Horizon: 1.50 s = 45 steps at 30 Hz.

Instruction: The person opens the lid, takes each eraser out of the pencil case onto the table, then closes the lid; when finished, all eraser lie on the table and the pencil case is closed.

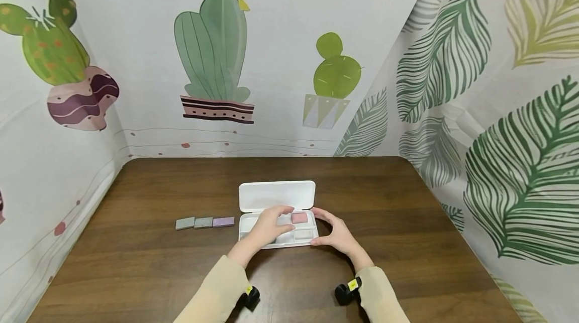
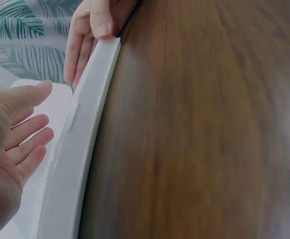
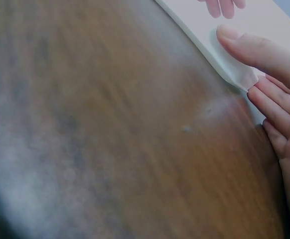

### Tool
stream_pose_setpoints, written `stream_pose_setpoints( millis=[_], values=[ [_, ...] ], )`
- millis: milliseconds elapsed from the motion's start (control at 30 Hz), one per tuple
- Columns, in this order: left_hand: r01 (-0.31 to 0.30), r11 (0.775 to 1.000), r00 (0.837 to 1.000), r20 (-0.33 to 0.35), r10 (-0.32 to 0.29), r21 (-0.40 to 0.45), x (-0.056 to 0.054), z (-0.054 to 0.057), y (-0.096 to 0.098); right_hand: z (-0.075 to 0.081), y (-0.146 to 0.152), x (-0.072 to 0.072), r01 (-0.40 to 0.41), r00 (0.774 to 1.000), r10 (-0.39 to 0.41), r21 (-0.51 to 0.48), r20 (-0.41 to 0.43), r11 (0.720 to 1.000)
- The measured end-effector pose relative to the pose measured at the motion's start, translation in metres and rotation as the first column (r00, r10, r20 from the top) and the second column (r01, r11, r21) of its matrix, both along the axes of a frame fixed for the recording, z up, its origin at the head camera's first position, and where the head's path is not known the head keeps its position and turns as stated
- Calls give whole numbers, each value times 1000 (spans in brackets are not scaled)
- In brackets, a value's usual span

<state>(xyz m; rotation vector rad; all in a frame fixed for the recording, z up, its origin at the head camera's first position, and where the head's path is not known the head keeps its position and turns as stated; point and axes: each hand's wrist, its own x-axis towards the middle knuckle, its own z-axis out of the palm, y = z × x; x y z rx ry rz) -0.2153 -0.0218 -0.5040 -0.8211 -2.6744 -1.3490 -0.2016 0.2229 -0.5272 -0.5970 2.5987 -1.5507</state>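
Observation:
A white plastic case (image 1: 289,244) lies on the table, its hinged lid (image 1: 277,196) folded back. In its right-hand compartments sit a pink block (image 1: 299,218) and a whitish block (image 1: 303,234). My left hand (image 1: 266,227) hovers over the left half, thumb apart from the fingers and nothing between them. It partly hides something greyish in the case. With my right hand (image 1: 336,235) I hold the case's right end, thumb at the front corner and fingers around the side. The right wrist view shows that thumb (image 3: 257,50) on the white corner.
Left of the case, a row of three flat blocks lies on the brown wooden table (image 1: 149,267): a grey-green block (image 1: 185,223), a grey block (image 1: 203,222) and a purple block (image 1: 223,222). Patterned cloth (image 1: 280,62) hangs behind the table and along both sides.

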Motion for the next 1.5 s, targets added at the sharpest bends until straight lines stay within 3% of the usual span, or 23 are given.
stream_pose_setpoints(
  millis=[133,300,400,633,1033,1500],
  values=[
    [13,1000,1000,1,-13,-19,0,1,9,-12,4,-6,7,1000,-7,-3,11,1000],
    [28,998,1000,-5,-28,-57,-3,-1,17,-12,3,-6,11,1000,-11,2,9,1000],
    [34,996,999,-13,-35,-77,-4,-3,20,-8,1,-4,12,1000,-12,7,3,1000],
    [55,996,998,-7,-56,-69,-5,-6,23,21,-5,9,-18,1000,18,3,-7,1000],
    [102,978,989,-84,-119,-185,-6,-9,26,23,-5,11,-15,1000,15,-22,14,1000],
    [97,981,991,-70,-110,-168,-6,-11,27,23,-6,11,-13,1000,13,-20,-1,1000]
  ],
)
